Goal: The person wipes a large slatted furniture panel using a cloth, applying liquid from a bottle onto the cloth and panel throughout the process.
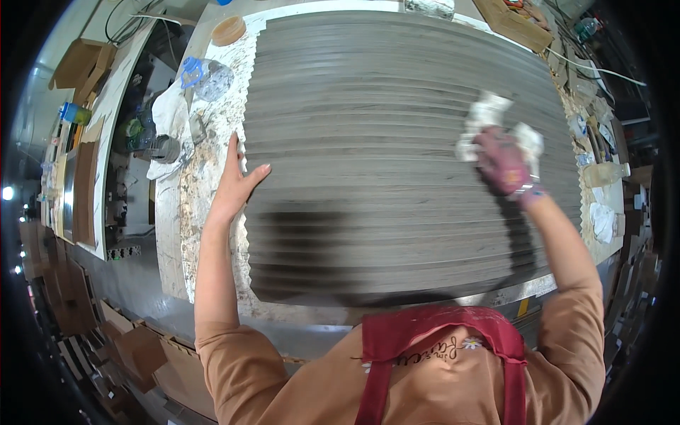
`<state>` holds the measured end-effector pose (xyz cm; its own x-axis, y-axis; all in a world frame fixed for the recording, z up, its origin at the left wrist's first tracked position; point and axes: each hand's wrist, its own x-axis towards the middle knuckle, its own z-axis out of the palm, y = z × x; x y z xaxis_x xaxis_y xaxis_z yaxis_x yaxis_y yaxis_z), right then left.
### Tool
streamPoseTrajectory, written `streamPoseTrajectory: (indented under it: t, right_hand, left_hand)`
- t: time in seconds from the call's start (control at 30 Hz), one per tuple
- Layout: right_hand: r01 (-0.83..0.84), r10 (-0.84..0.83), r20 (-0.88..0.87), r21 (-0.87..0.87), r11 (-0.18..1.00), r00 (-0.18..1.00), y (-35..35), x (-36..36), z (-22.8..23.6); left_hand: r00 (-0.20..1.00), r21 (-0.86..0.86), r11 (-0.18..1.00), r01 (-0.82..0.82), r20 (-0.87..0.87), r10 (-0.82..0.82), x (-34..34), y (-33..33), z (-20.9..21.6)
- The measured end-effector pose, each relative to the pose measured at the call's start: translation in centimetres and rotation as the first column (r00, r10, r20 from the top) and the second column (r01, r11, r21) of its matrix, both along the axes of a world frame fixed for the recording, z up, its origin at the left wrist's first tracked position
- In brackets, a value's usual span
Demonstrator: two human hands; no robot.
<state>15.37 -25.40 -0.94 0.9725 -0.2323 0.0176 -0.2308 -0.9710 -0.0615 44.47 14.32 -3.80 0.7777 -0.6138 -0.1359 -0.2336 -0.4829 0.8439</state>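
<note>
A wide grey wood-grain panel (397,177) with ridges running left to right lies flat on the worktable. My right hand (501,161), in a purple-red glove, presses a crumpled white cloth (489,112) onto the panel's right half. Parts of the cloth stick out on both sides of the glove, and cloth and fingers are blurred by motion. At the panel's left edge rests my bare left hand (239,177), its thumb over the edge and its fingers stretched out along the side. It holds nothing.
Left of the panel, on the stained white tabletop (191,234), are a clear plastic jug (209,78) with a blue top, a round tub (228,31) and a white rag (172,117). A bottle (603,174) and another rag (603,222) lie right. A cardboard box (516,23) sits at the far right.
</note>
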Motion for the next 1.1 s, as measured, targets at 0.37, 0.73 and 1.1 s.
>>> streamPoseTrajectory:
  t: [0.37,0.73,1.1]
  right_hand:
    - [-0.313,0.277,0.186,0.205,0.927,0.943,7.8,11.5,-2.4]
    - [-0.143,0.136,0.06,0.148,0.979,0.989,4.2,7.9,-2.0]
    - [-0.138,0.1,0.438,0.054,0.989,0.893,0.6,2.2,-3.1]
  left_hand:
    - [0.971,0.115,0.986,0.123,0.189,-0.144,1.3,-1.4,-1.3]
    - [0.976,0.149,0.983,0.11,0.168,-0.135,1.1,-0.7,-0.8]
    - [0.731,0.473,0.861,0.188,0.518,-0.444,-5.7,-10.5,2.0]
